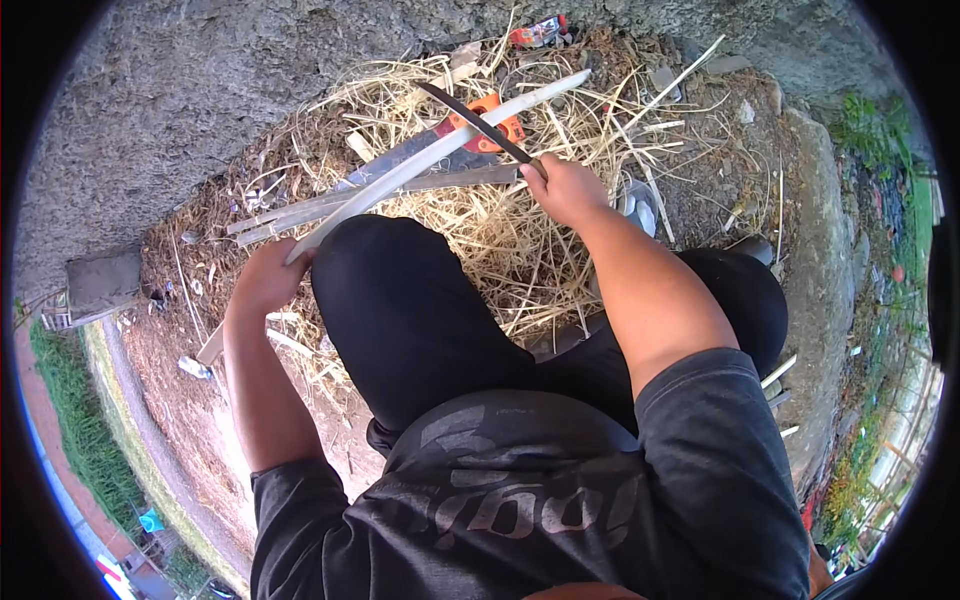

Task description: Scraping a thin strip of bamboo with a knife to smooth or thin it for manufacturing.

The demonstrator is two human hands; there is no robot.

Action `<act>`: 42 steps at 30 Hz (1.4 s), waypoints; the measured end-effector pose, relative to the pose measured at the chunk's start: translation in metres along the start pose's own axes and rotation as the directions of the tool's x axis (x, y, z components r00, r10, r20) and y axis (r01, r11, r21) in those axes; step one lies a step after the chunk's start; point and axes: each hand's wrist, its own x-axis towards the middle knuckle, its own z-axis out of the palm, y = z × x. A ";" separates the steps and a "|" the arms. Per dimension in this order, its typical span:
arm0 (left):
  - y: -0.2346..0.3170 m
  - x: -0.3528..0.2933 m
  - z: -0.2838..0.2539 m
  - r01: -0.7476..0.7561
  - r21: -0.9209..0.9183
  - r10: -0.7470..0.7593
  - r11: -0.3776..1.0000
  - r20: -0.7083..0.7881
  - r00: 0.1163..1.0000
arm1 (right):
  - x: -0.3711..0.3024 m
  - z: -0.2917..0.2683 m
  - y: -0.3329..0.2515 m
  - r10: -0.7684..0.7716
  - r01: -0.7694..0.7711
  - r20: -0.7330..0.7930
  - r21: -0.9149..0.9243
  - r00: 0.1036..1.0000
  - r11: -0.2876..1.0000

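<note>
My left hand [268, 278] is closed round the lower end of a long pale bamboo strip [385, 188], beside my left knee. The strip slants up to the right, away from me. In my right hand [570, 192] is a knife [482, 124] with a narrow dark blade, pointing up to the left. The blade crosses over the strip near its middle; whether they touch I cannot tell. Beneath them lies a handsaw [392, 160] with an orange handle [513, 130], partly covered by the strip.
Thin pale shavings [505, 250] are heaped on the ground between and beyond my knees. Greyish flat slats [330, 208] lie near the saw. A rough grey wall [200, 110] rises on the far side. A red wrapper [540, 32] and a grey block [104, 282] lie beside it.
</note>
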 end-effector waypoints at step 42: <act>0.002 -0.021 -0.021 0.254 0.012 -0.254 0.967 0.082 0.964 | 0.006 -0.001 0.011 0.322 -0.304 -0.124 0.147 0.939 0.941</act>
